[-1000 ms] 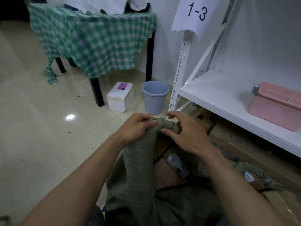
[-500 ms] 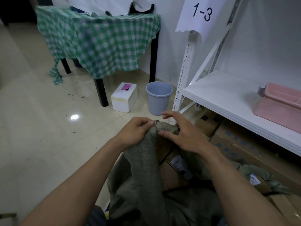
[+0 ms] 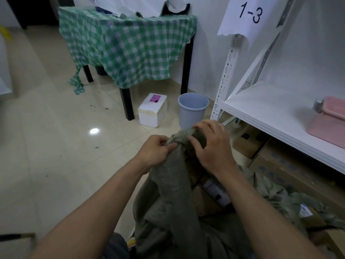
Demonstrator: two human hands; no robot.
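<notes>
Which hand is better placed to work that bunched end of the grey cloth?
Probably the right hand: its fingers curl over the bunched end of the cloth. The left hand only pinches the cloth beside it, steadying it.

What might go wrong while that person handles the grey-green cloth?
Only the bunched top is gripped, between the left hand and the right hand, so it might slip free. Most of the grey-green cloth hangs down onto the cardboard boxes, where it could snag on a flap when lifted. The blue bucket stands open on the floor just beyond the hands; a swing forward might tip it.
</notes>
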